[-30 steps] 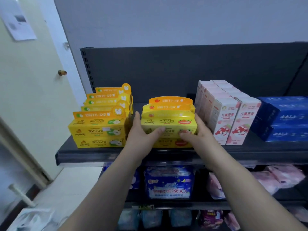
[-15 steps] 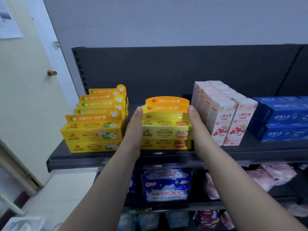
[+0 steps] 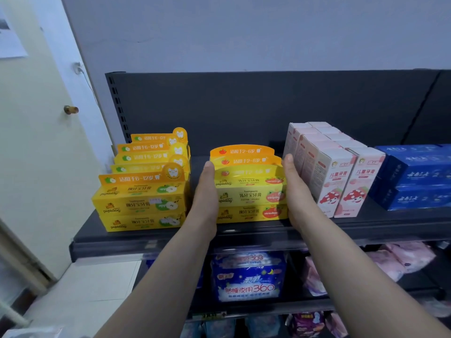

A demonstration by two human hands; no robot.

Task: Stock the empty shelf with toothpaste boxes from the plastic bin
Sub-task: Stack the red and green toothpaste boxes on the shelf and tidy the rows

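- Dark shelf [image 3: 251, 230] carries the yellow toothpaste stack [image 3: 249, 197] at centre, between green-apple boxes [image 3: 141, 203] and pink cartons [image 3: 341, 181].
- Left hand [image 3: 205, 198]: straight fingers pressed flat on the stack's left side.
- Right hand [image 3: 296, 191]: straight fingers flat against its right side.

A: What do the left yellow boxes [image 3: 141, 203], at the left end of the shelf [image 3: 170, 236], say?
B: "pipidog" on the fronts, "适用于6-12岁" on the orange tabs.
A: And the middle yellow boxes [image 3: 249, 196]?
B: "pipidog" and "Toothpaste", with tabs reading "适用于2-6岁".
A: The pink-and-white boxes [image 3: 339, 181] further right?
B: "儿童牙膏". The dark blue boxes [image 3: 419, 181] at the right edge carry white characters too blurred to read.
A: Under the shelf?
B: A blue pack [image 3: 249, 276] marked "夜用360".
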